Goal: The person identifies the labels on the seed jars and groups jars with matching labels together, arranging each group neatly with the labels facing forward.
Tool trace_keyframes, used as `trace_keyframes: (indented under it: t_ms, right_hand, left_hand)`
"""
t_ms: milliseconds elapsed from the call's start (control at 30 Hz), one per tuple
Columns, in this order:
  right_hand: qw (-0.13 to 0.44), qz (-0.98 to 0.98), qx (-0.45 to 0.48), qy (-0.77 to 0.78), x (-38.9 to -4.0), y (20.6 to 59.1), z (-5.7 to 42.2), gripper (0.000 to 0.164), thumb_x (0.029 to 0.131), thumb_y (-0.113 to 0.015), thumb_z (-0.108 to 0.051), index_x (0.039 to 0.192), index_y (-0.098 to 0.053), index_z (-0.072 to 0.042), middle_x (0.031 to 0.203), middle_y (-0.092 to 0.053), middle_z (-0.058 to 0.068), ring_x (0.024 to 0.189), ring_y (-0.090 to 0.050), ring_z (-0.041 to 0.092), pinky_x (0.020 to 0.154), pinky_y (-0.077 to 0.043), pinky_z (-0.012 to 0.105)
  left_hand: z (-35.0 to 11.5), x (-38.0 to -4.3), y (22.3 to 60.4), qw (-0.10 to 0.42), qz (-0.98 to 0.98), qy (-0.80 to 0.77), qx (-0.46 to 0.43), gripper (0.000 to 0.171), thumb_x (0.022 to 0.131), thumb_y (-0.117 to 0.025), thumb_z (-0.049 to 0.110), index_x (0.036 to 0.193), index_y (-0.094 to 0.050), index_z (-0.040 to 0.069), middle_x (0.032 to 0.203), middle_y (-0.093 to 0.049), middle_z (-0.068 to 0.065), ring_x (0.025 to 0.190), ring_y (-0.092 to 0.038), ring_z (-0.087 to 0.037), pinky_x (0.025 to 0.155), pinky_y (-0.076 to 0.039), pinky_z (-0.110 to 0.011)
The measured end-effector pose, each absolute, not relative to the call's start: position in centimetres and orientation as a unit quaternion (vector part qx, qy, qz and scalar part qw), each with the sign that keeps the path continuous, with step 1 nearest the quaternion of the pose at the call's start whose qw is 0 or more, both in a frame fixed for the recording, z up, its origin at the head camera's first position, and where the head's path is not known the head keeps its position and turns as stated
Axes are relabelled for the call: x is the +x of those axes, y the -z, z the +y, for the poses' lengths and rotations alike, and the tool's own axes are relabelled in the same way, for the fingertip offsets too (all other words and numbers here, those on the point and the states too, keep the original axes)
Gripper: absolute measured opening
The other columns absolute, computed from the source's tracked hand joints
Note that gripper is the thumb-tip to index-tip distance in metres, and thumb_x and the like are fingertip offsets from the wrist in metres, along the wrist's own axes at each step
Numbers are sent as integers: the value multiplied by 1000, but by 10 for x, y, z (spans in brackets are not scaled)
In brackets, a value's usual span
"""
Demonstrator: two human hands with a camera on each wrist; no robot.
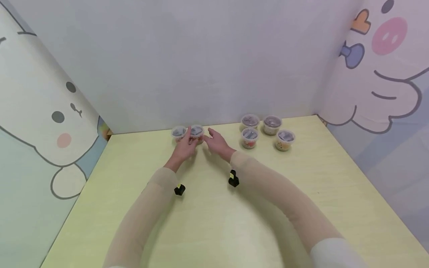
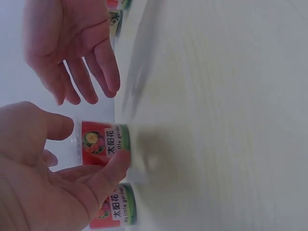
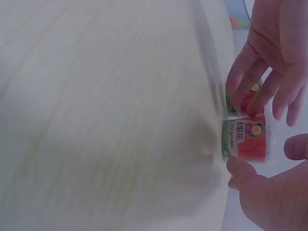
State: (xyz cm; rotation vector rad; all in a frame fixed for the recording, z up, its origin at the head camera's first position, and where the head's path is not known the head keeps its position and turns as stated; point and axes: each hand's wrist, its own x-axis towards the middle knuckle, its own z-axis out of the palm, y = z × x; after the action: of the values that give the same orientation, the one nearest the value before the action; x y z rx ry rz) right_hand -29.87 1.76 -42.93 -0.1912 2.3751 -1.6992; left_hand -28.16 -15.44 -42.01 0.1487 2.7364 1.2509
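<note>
- So the red-labelled "My little garden" planter cup (image 2: 98, 139) stands upright on the tabletop (image 1: 207, 223), near the back edge, right between the two hands.
- Left hand (image 1: 184, 148): not clenched, fingers fairly straight across the cup's front, thumb up by the lid. Looks more like steadying than a real grasp, imo.
- Right hand (image 1: 218, 143): loose, fingers stretched out at the cup's other side. Can't tell if the tip actually touches. My guess is it's there as a stop so the cup doesn't slide off line.
- A matching planter cup (image 1: 178, 131) sits just beside it on the left, so the pair probably reads as a deliberate row.
- Four more lidded cups (image 1: 249, 137) stand well apart, off to the right.
</note>
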Motion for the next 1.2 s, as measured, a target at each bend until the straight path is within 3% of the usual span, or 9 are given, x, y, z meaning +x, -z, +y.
trace_keyframes:
  t_ms: [167,333,400,500,567,767,867,1000,1200]
  right_hand:
    - [145,843,-141,499,-296,410,57,53,107,-51,-23,153,-39,1,156,-42,18,140,-44,31,108,-45,39]
    - [184,852,-197,449,-291,386,105,47,107,-51,-19,148,-47,3,147,-52,21,131,-54,33,100,-52,42]
    - [178,854,-203,445,-289,379,124,46,107,-51,-19,147,-48,3,146,-53,22,129,-55,34,96,-54,41]
    - [142,862,-198,444,-285,371,153,44,107,-53,-19,146,-51,0,144,-54,21,126,-57,36,92,-55,45]
    - [114,867,-196,443,-281,366,172,43,106,-53,-18,145,-52,0,144,-54,21,125,-57,37,92,-54,47]
    - [37,896,-183,404,-271,358,225,43,107,-53,-20,144,-53,1,144,-55,21,127,-56,39,103,-47,52]
    - [3,915,-162,370,-267,365,251,43,107,-53,-22,143,-54,0,144,-55,20,130,-53,39,107,-43,53]
    - [-46,929,-143,338,-263,381,280,43,107,-53,-21,143,-53,0,145,-53,22,133,-48,42,107,-41,59]
    - [-82,927,-96,353,-262,402,311,54,107,-53,-31,150,-44,1,151,-44,27,138,-40,47,109,-36,63]
  left_hand:
    - [-151,-272,402,58,920,-381,69,74,105,-54,36,162,-17,7,156,-38,-23,140,-41,-41,114,-34,-54]
    - [-142,-265,389,46,927,-362,91,65,104,-57,34,157,-32,4,138,-58,-23,129,-54,-39,119,-16,-62]
    - [-136,-263,386,45,923,-367,103,61,104,-57,31,155,-37,4,136,-60,-23,127,-56,-37,118,-19,-62]
    - [-122,-259,380,55,920,-368,125,56,104,-57,31,152,-41,5,135,-59,-22,125,-57,-36,111,-35,-56]
    - [-110,-256,377,61,919,-363,141,54,104,-57,31,150,-44,5,134,-60,-21,121,-59,-35,100,-48,-51]
    - [-60,-247,375,73,916,-336,207,44,104,-58,30,143,-53,8,123,-67,-13,107,-64,-26,90,-52,-42]
    - [-29,-242,377,90,901,-350,242,44,105,-57,30,142,-54,8,127,-65,-13,107,-65,-24,89,-54,-39]
    - [11,-234,383,107,870,-401,268,48,104,-59,28,145,-50,6,138,-58,-15,114,-64,-26,93,-54,-34]
    - [61,-235,403,82,849,-446,270,57,104,-59,28,151,-39,3,147,-47,-16,124,-57,-29,98,-50,-31]
